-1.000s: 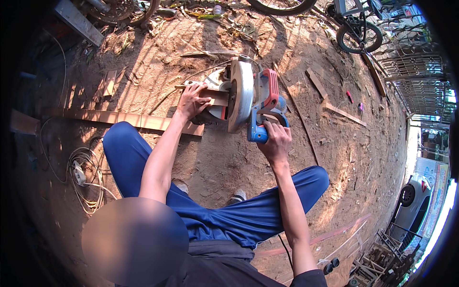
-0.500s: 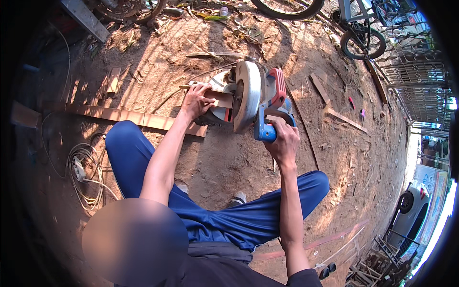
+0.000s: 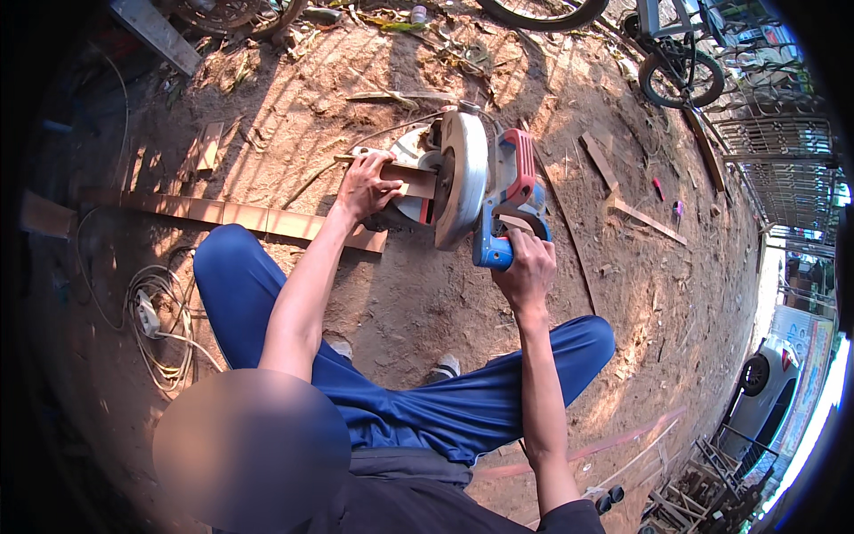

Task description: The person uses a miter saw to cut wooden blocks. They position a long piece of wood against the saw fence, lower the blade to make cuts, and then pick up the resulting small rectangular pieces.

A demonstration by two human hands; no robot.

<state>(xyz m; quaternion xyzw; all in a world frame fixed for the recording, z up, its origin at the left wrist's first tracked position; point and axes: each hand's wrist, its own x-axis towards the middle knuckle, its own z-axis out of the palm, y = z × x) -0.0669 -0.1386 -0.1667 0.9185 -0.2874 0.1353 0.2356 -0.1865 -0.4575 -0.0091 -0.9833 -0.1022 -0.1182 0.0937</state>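
Note:
In front of me on the dirt stands a miter saw (image 3: 464,182) with a pale round blade guard and a red and blue grip. The fingers of my right hand (image 3: 527,265) wrap round the blue saw handle (image 3: 495,253). My left hand (image 3: 363,189) presses a short brown wooden board (image 3: 416,182) on the saw's base, left of the guard. The board's right end lies close beside the guard. Whether the blade touches the wood is hidden.
A long row of wooden planks (image 3: 222,214) lies at left, near a coiled cable with a white socket strip (image 3: 149,317). Offcuts (image 3: 598,162) and a pink tool (image 3: 658,189) lie at right. Bicycle wheels (image 3: 680,80) stand at the far edge.
The view has shifted very slightly. Both hands keep their places on the board and the saw handle, with little visible movement.

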